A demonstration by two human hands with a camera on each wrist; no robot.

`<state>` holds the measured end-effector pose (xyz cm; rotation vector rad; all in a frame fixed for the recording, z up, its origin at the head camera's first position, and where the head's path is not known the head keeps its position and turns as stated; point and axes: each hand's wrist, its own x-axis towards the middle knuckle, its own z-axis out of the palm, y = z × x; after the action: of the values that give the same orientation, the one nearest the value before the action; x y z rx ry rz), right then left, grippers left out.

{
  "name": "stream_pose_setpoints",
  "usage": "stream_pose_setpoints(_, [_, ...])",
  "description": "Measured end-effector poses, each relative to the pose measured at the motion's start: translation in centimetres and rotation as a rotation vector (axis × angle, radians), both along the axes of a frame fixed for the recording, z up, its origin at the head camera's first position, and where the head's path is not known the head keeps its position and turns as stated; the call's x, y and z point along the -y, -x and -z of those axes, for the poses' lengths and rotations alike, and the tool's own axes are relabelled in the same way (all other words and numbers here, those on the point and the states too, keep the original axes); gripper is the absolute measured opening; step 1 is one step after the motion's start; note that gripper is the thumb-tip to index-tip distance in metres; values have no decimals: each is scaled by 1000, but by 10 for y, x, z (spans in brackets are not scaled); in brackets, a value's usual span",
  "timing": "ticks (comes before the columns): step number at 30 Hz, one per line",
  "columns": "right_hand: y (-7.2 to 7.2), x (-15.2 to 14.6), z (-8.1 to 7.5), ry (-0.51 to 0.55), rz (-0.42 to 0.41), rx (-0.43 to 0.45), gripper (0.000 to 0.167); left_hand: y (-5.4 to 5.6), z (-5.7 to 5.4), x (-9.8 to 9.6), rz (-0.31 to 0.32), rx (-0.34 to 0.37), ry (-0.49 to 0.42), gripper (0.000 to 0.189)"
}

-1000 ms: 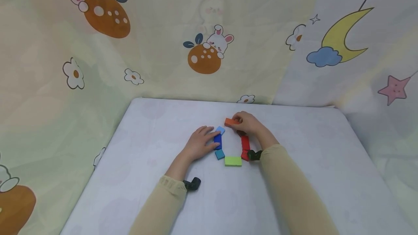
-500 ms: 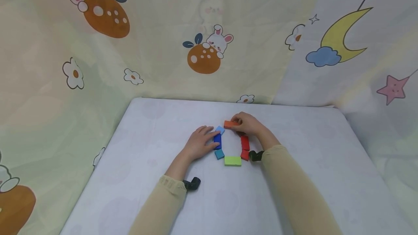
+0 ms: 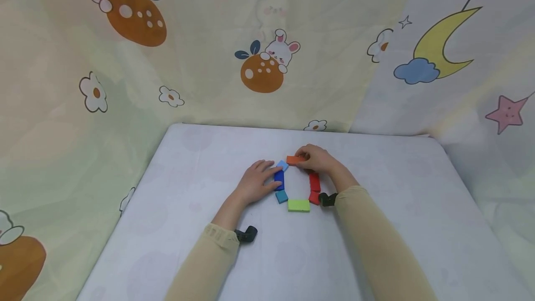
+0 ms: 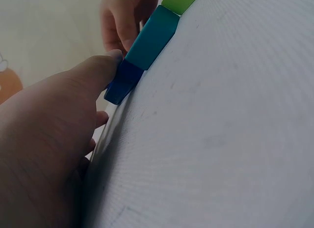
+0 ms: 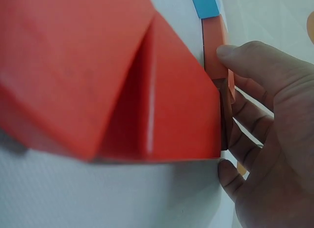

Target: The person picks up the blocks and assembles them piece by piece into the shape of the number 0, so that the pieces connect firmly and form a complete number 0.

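Coloured blocks lie in a ring on the table. At its far side my right hand pinches an orange block between thumb and fingers; in the right wrist view that block's end meets a light blue block. My left hand rests at the ring's left side with fingers spread, thumb and a fingertip touching a dark blue block. A teal block adjoins the dark blue one. Beneath my right hand a brown block is partly hidden.
Two red blocks form the ring's right side, close to the black right wrist camera. A green block lies at the near side. The white-covered table extends around the ring, with printed cloth behind.
My right hand has brought the orange block slightly nearer to me, down into line with the light blue block. The left hand keeps its place.
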<state>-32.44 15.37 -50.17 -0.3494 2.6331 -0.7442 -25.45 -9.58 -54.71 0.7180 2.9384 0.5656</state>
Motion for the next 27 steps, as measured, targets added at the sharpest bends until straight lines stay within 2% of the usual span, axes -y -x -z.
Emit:
stream_pose_setpoints(8, [-3,-1,1,31,5,9,41,-1,1,3,-1,12,-19,58])
stream_pose_setpoints(15, [-12,-13,-4,68,36,-11,42,0,6,2,-17,19,-50,60])
stream_pose_setpoints(18, [-20,-22,-7,44,34,-56,43,0,6,2,-27,34,-76,61])
stream_pose_setpoints(22, [-37,-30,-10,-39,-11,-177,47,-1,2,3,-48,94,-112,66])
stream_pose_setpoints(25, [-54,-34,-12,-122,-36,-271,53,-3,-5,5,-46,118,-79,69])
stream_pose_setpoints(27, [-67,-36,-13,-184,-52,-322,59,-6,-12,6,-30,94,-8,70])
